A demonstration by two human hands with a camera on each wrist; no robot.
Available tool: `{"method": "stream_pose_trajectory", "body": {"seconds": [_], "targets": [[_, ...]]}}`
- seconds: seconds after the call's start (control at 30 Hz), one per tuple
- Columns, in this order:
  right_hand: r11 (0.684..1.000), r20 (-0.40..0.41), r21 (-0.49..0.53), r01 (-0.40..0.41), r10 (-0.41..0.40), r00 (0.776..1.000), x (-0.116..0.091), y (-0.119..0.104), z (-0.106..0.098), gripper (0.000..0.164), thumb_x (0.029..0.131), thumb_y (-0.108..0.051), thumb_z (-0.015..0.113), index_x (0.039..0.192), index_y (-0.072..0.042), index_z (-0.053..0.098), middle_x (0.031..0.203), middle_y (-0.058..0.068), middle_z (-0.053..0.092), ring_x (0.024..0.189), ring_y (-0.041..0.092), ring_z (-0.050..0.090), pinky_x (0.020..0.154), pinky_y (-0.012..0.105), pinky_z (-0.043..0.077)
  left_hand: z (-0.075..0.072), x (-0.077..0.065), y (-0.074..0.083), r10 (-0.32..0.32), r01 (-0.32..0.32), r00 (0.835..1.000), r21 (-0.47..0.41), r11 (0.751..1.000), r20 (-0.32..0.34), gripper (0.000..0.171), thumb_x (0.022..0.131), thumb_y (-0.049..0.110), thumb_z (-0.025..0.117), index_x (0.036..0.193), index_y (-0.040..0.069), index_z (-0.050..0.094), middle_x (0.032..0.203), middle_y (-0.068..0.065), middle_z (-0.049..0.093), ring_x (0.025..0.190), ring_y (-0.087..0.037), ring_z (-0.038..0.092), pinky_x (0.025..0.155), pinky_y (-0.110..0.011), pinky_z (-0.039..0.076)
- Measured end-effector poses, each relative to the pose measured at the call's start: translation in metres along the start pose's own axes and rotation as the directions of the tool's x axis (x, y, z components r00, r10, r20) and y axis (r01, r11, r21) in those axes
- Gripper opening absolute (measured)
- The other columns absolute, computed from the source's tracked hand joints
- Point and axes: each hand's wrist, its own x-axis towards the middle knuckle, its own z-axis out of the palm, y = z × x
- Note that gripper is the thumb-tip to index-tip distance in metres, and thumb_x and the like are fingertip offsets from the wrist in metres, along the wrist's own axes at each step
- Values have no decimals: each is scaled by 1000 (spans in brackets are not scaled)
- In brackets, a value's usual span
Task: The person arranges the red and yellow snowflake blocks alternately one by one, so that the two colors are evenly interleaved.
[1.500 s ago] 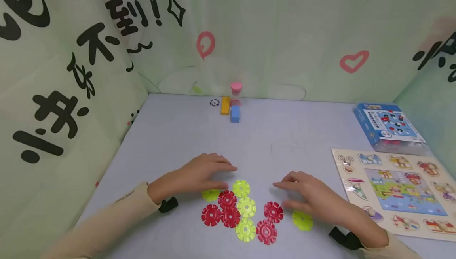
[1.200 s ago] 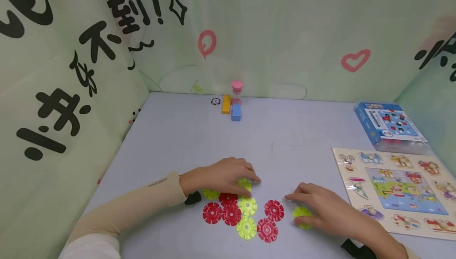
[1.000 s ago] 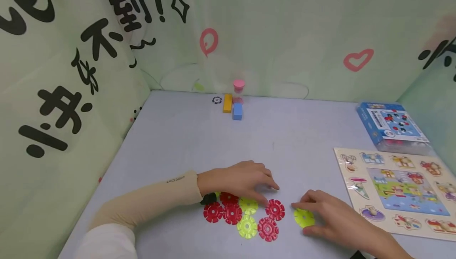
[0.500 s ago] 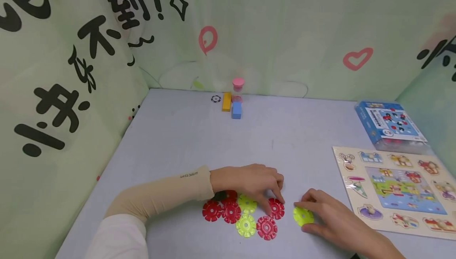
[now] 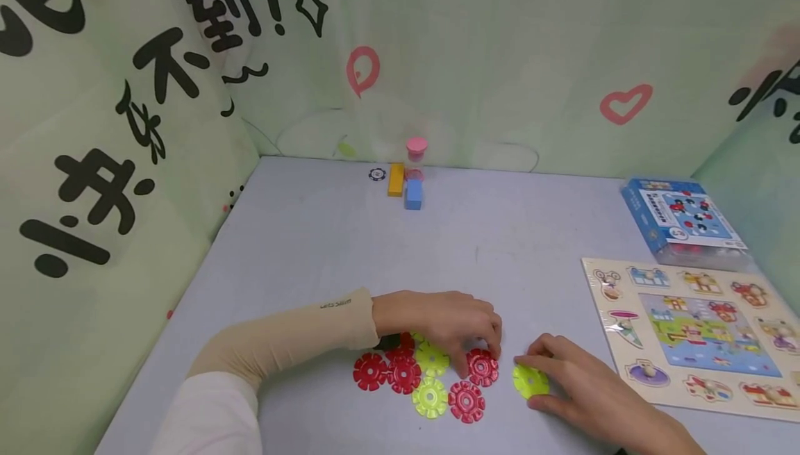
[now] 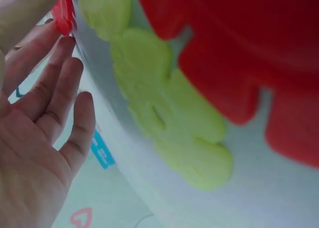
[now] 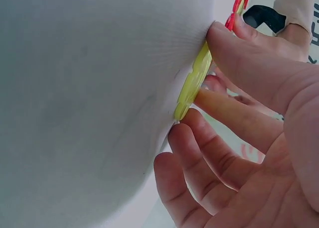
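Note:
My left hand (image 5: 453, 321) reaches across the disc cluster and pinches a red interlocking disc (image 5: 484, 367) between thumb and forefinger. In the left wrist view that red disc (image 6: 63, 15) shows at the fingertips, the other fingers spread loosely. On the right, my right hand (image 5: 584, 389) holds a lime-green interlocking disc (image 5: 530, 381) by its edges, flat at the table. The right wrist view shows this lime disc (image 7: 192, 84) edge-on between thumb and fingers. Another red disc (image 5: 467, 401) lies just below the pinched one, beside a lime disc (image 5: 430, 398). My left wrist partly hides the rear discs.
Further red discs (image 5: 370, 371) lie left in the cluster. A wooden picture puzzle board (image 5: 615, 312) lies at the right, with a blue box (image 5: 687, 219) behind it. At the back stand a yellow block (image 5: 396, 180), a blue block (image 5: 414, 194) and a pink-topped container (image 5: 416, 153).
My left hand has moved right over the cluster and taken hold of the red disc. My right hand has shifted slightly right and down and now grips the lime disc.

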Motion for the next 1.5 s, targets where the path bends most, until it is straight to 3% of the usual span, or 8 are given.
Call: {"method": "stream_pose_trajectory", "body": {"seconds": [0.17, 0.37, 0.9, 1.07, 1.2, 1.3, 1.37, 1.5], "targets": [[1000, -8, -2, 2, -2, 1000, 0, -1, 0, 48, 73, -52, 73, 113, -25, 69, 102, -19, 50, 91, -2, 46, 79, 23, 50, 1, -1, 2, 10, -10, 1000, -54, 998, -1, 46, 73, 39, 80, 114, 29, 62, 100, 18, 61, 84, 2, 52, 73, -11, 41], [1000, 3, -11, -7, 8, 1000, 0, -3, 0, 49, 74, -57, 70, 112, -27, 69, 102, -20, 50, 90, -1, 45, 80, 25, 51, 4, -6, 1, 53, -52, 999, -38, 998, 10, 56, 79, 36, 75, 132, 35, 55, 103, 18, 60, 74, 2, 50, 66, -10, 40], [1000, -6, -14, 1, -1, 1000, -2, -3, 1, 45, 76, -50, 72, 115, -27, 68, 105, -19, 51, 92, -1, 47, 80, 25, 51, -5, 2, 6, 72, -76, 996, 56, 996, 61, 52, 73, 44, 78, 122, 34, 63, 110, 16, 60, 91, 4, 50, 75, -10, 41], [1000, -5, -16, -4, 4, 1000, -3, -2, 1, 45, 75, -53, 71, 112, -28, 68, 103, -20, 51, 92, -2, 48, 80, 25, 52, -6, -2, 2, 33, -33, 999, 63, 997, 3, 51, 73, 47, 77, 121, 35, 64, 115, 18, 59, 100, 5, 49, 82, -11, 42], [1000, 17, -10, -22, 23, 1000, -2, -4, 1, 43, 74, -56, 70, 110, -32, 68, 102, -21, 50, 92, -2, 48, 80, 25, 51, -9, -22, -17, -23, 28, 991, 36, 999, -131, 49, 74, 49, 76, 119, 33, 65, 112, 17, 60, 97, 2, 50, 80, -12, 43], [1000, 22, -14, -25, 25, 999, -2, -5, 1, 40, 74, -53, 72, 109, -33, 67, 102, -23, 49, 93, -3, 48, 81, 25, 51, -12, -50, -50, -147, 139, 961, -50, 989, -233, 50, 72, 49, 77, 117, 30, 66, 108, 16, 62, 92, -2, 52, 78, -16, 44], [999, 4, -27, -18, 18, 1000, -2, -5, 2, 39, 73, -48, 74, 108, -32, 67, 102, -23, 49, 93, -4, 48, 82, 25, 51, -13, -74, -78, -270, 243, 918, -125, 962, -291, 50, 71, 47, 79, 116, 29, 67, 106, 15, 63, 89, -4, 53, 77, -19, 44], [999, -38, -51, 7, -9, 999, -3, -5, 2, 40, 72, -44, 77, 107, -29, 67, 103, -23, 49, 95, -4, 49, 83, 25, 51, -13, -122, -135, -541, 459, 759, -291, 839, -363, 49, 69, 41, 82, 114, 26, 69, 102, 11, 63, 88, -10, 54, 76, -25, 46]]}}
